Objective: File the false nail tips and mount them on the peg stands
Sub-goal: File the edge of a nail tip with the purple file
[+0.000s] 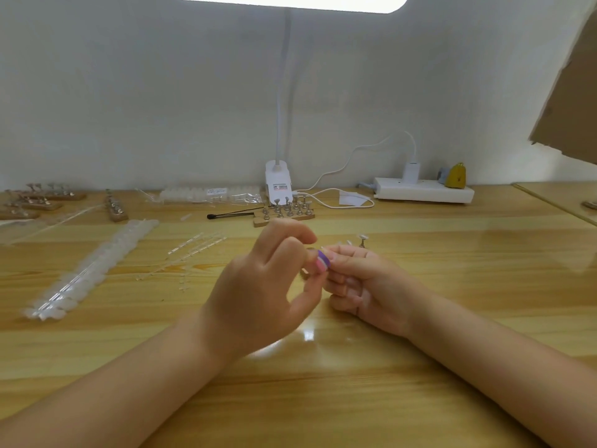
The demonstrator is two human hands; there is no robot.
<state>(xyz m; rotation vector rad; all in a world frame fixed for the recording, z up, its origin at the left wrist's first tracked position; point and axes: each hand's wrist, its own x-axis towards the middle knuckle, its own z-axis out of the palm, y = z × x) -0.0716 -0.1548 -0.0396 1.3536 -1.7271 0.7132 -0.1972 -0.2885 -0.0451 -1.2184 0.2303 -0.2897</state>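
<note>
Wooden table, glossy. Strips of clear nail tips lying at left. Peg stand behind hands, pegs bare. Left hand pinching purple-pink file. Right hand curled, pinching a barely visible tip against file. Risks: tiny tip flicking loose under stroke, lost on table; over-filing the edge.
</note>
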